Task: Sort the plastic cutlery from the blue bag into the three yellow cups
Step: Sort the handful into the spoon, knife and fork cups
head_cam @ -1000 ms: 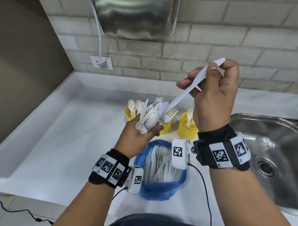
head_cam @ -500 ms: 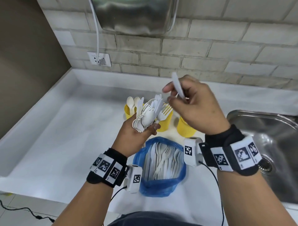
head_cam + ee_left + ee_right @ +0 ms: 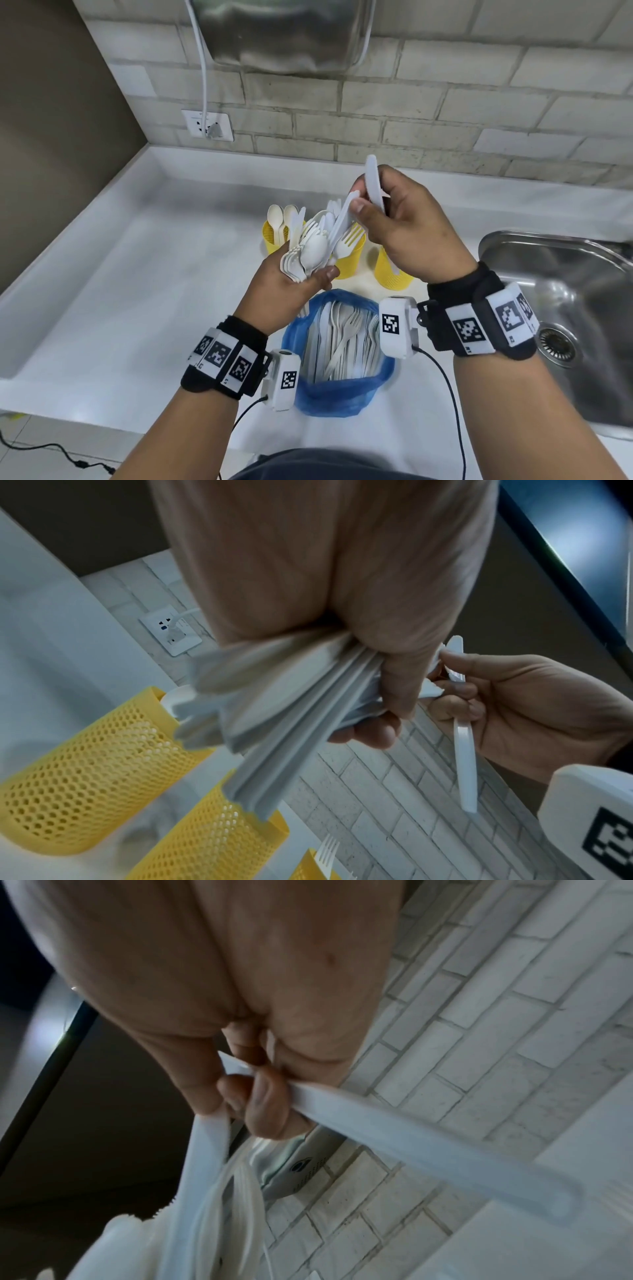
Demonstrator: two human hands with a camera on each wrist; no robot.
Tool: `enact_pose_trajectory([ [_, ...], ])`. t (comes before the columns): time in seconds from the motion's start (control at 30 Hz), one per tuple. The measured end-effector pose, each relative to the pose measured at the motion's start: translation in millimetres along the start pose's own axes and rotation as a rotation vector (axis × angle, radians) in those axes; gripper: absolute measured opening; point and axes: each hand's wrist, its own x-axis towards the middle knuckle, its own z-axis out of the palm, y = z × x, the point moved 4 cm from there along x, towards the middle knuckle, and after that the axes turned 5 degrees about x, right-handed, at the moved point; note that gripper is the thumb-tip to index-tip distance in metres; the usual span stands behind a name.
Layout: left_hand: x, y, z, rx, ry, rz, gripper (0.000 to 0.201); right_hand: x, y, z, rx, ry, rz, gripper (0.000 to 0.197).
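My left hand grips a fanned bundle of white plastic cutlery above the yellow cups; the left wrist view shows the bundle in its fist. My right hand holds a white knife upright in its curled fingers, its thumb pinching a second white piece that sticks out of the bundle. The knife runs through the right palm. Spoons stand in the left cup, beside the middle cup and right cup. The blue bag lies open below, with cutlery inside.
A steel sink lies right of the cups. The white counter has a raised rim at left and back. A wall socket with a white cable sits on the brick wall, under a metal appliance.
My right hand, raised with a knife drawn from the bundle, has come down, turned the knife upright and returned to the bundle, where its thumb now pinches another piece. The left hand stayed.
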Motion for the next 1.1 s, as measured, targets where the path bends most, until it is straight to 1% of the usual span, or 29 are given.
enact_pose_trajectory([
  [0.1,1,-1,-1,-0.010,0.004,0.001,0.011,-1,3,-1,0.079,0.015,0.023,0.003],
  [0.23,1,0,-1,0.002,-0.005,0.006,0.011,-3,8,2,-0.006,-0.040,0.039,0.020],
  [0.3,1,1,-1,-0.004,-0.007,-0.003,0.013,-3,10,2,-0.020,-0.026,0.021,0.020],
  [0.43,3,1,-1,-0.002,-0.016,-0.012,0.013,-3,13,0,0.056,0.042,0.018,0.019],
  [0.57,2,3,-1,-0.025,-0.024,-0.004,0.010,-4,14,3,0.012,-0.010,0.009,0.023],
  [0.63,1,4,1,-0.019,-0.029,-0.003,0.011,-4,13,2,0.017,0.008,-0.003,0.023],
  [0.8,1,6,2,-0.045,-0.034,-0.014,0.013,-5,11,1,0.255,0.154,-0.004,0.015],
  [0.97,-1,7,4,-0.052,-0.028,-0.013,0.012,-5,5,-10,0.515,0.386,-0.062,0.016],
  [1.1,-2,8,5,-0.054,-0.034,-0.006,0.013,-9,6,-21,0.839,0.479,-0.019,0.017],
])
